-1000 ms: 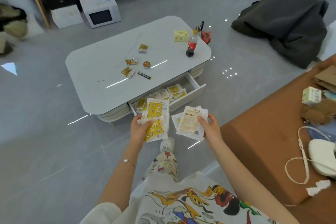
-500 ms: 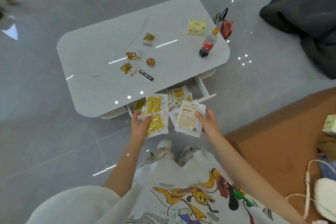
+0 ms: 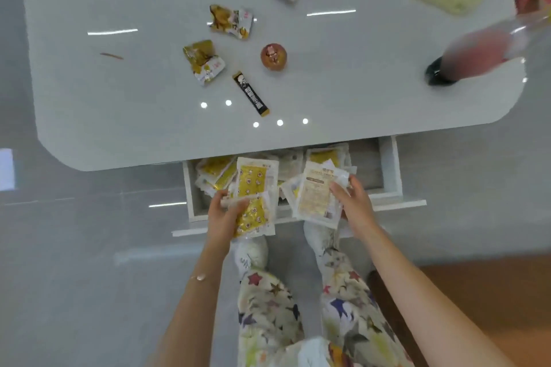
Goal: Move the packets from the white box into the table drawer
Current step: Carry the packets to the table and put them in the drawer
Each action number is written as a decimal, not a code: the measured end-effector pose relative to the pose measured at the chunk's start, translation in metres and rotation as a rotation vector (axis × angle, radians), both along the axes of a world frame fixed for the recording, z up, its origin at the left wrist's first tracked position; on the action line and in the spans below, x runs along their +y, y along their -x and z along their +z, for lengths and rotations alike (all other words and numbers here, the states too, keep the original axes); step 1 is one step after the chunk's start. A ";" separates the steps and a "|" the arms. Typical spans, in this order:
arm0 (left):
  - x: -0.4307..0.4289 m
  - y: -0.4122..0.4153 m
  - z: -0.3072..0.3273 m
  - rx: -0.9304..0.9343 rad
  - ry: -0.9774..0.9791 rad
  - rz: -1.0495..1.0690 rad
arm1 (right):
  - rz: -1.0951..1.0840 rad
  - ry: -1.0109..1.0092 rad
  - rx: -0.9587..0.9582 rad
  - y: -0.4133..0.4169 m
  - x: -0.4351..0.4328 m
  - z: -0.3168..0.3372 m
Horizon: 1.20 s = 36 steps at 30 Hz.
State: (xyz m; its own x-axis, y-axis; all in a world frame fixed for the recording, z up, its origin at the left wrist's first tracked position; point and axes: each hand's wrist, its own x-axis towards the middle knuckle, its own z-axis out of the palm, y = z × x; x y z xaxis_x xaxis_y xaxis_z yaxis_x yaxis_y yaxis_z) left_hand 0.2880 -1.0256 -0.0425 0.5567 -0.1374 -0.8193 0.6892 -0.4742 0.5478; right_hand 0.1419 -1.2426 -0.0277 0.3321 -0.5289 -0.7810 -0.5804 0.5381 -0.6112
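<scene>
Yellow packets (image 3: pixel 252 188) held over the open drawer (image 3: pixel 390 170).
At the desk (image 3: pixel 134 116) edge the left hand (image 3: pixel 222 217) grips them; the right hand (image 3: pixel 356 205) grips a pale stack (image 3: pixel 316 194).

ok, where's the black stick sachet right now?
Head view, centre-left: the black stick sachet lies on the white table near its front edge, crumpled yellow packet to its left, round brown item just behind.

Left hand (image 3: pixel 222 216) and right hand (image 3: pixel 354 205) each hold packets (image 3: pixel 253 202) over the open drawer (image 3: pixel 389 167).
</scene>
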 end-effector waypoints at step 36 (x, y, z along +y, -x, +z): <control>-0.044 -0.029 0.084 -0.453 -0.440 -0.807 | 0.680 0.349 0.088 -0.049 -0.039 0.092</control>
